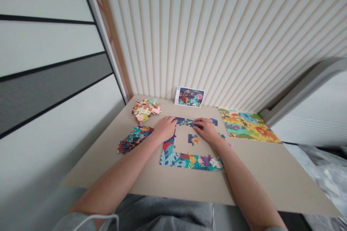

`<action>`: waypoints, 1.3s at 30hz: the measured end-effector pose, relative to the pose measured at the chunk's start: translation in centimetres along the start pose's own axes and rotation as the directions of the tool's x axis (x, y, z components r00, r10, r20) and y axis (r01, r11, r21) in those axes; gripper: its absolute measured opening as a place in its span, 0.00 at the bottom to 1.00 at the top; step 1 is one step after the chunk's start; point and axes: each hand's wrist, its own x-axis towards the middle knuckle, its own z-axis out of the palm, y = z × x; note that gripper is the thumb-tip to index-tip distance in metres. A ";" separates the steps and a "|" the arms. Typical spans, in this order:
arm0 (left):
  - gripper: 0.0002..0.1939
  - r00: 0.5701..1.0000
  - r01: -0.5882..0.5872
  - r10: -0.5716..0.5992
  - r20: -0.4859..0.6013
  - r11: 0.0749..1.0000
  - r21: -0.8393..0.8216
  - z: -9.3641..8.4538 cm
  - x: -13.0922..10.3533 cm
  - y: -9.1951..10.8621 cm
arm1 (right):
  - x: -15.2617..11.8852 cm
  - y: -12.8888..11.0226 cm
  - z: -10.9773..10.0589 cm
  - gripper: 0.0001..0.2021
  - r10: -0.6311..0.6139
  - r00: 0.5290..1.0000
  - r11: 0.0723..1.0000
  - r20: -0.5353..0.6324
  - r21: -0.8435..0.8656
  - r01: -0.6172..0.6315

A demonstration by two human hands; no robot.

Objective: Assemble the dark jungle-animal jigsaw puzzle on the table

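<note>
A partly joined jigsaw puzzle border (173, 159) lies on the table, with colourful plants along its near side. My left hand (165, 129) rests on its far left corner, fingers stretched flat over the dark blue pieces. At the far side, my right hand (206, 129) has its fingers closed at a dark blue puzzle piece (189, 122) in the top row; the fingertips partly hide it. Inside the border lies a loose joined cluster (193, 139), blue with a yellow-orange shape. A separate corner section (214, 122) shows beyond my right hand.
Left of the border lies a heap of dark puzzle pieces (135, 138), with a lighter heap (145, 110) behind it. A picture card (189, 96) leans against the ribbed panel (168, 43). At right, an animal puzzle (246, 125) lies on the table (260, 166).
</note>
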 end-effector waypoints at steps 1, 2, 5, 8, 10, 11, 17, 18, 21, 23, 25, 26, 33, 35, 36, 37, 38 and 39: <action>0.15 1.000 0.001 -0.001 0.001 1.000 0.000 0.0 0.0 0.0 | 0.1 0.0 0.1 0.13 0.001 1.000 1.000 0.003 -0.002 -0.001; 0.15 1.000 0.002 -0.002 0.002 1.000 0.000 0.0 0.0 0.0 | 0.1 0.0 0.2 0.13 0.003 1.000 1.000 0.008 -0.008 -0.003; 0.16 1.000 0.006 -0.006 0.007 1.000 0.000 0.1 0.0 0.0 | 0.2 -0.2 0.1 0.13 0.024 1.000 0.998 0.019 -0.050 -0.023; 0.16 1.000 0.008 -0.008 0.011 1.000 0.009 0.1 0.0 0.0 | 0.2 -0.5 -0.1 0.13 0.046 0.998 0.994 0.033 -0.099 -0.042; 0.16 1.000 0.008 -0.009 0.011 1.000 0.017 0.1 -0.1 0.0 | 0.2 -0.6 -0.3 0.13 0.051 0.997 0.992 0.054 -0.116 -0.044; 0.16 1.000 0.008 -0.008 0.009 1.000 0.020 0.1 -0.1 0.0 | 0.2 -0.7 -0.4 0.13 0.053 0.996 0.991 0.065 -0.123 -0.044; 0.16 1.000 0.005 -0.005 0.003 1.000 0.021 0.1 -0.1 0.0 | -0.6 -1.6 -0.4 0.15 0.013 1.000 0.986 0.007 -0.166 -0.011; 0.16 1.000 0.004 -0.004 0.000 1.000 0.018 0.1 -0.1 0.0 | -0.7 -1.8 -0.4 0.16 0.001 1.000 0.987 -0.012 -0.160 -0.003; 0.16 1.000 -0.002 0.003 -0.010 1.000 0.002 0.2 -0.1 -0.1 | -0.8 -2.0 -0.1 0.17 -0.035 0.999 0.993 -0.021 -0.115 0.032; 0.17 1.000 -0.001 0.001 -0.013 1.000 -0.008 0.3 -0.1 -0.2 | -0.8 -1.6 0.0 0.16 -0.060 0.998 0.996 -0.007 -0.072 0.059; 0.17 1.000 0.000 -0.001 -0.013 1.000 -0.014 0.4 -0.1 -0.3 | -0.8 -1.0 0.0 0.16 -0.070 0.998 0.997 -0.004 -0.030 0.070; 0.17 1.000 0.001 -0.001 -0.013 1.000 -0.017 0.4 -0.1 -0.3 | -0.9 -0.6 0.1 0.16 -0.069 0.998 0.998 -0.004 -0.011 0.069; 0.18 1.000 -0.013 0.013 -0.011 1.000 -0.011 0.5 -0.2 -0.4 | -1.5 0.0 -1.1 0.18 -0.087 0.996 0.993 0.023 0.082 0.085; 0.18 1.000 -0.020 0.020 -0.008 1.000 0.000 0.5 -0.1 -0.4 | -1.6 0.2 -2.4 0.19 -0.066 0.997 0.995 -0.026 0.079 0.068; 0.18 1.000 -0.020 0.020 -0.003 1.000 0.005 0.5 -0.1 -0.4 | -1.8 0.5 -3.2 0.19 -0.030 0.997 0.997 -0.073 0.076 0.035; 0.18 1.000 -0.019 0.019 0.002 1.000 0.010 0.5 -0.1 -0.4 | -1.9 0.9 -4.1 0.18 0.024 0.991 0.997 -0.128 0.073 -0.015; 0.17 1.000 -0.015 0.014 0.007 1.000 0.014 0.5 -0.1 -0.4 | -2.2 1.5 -4.9 0.18 0.083 0.980 0.995 -0.181 0.075 -0.071; 0.17 1.000 -0.009 0.009 0.010 1.000 0.015 0.4 0.0 -0.4 | -2.5 2.3 -5.7 0.18 0.137 0.968 0.989 -0.211 0.080 -0.122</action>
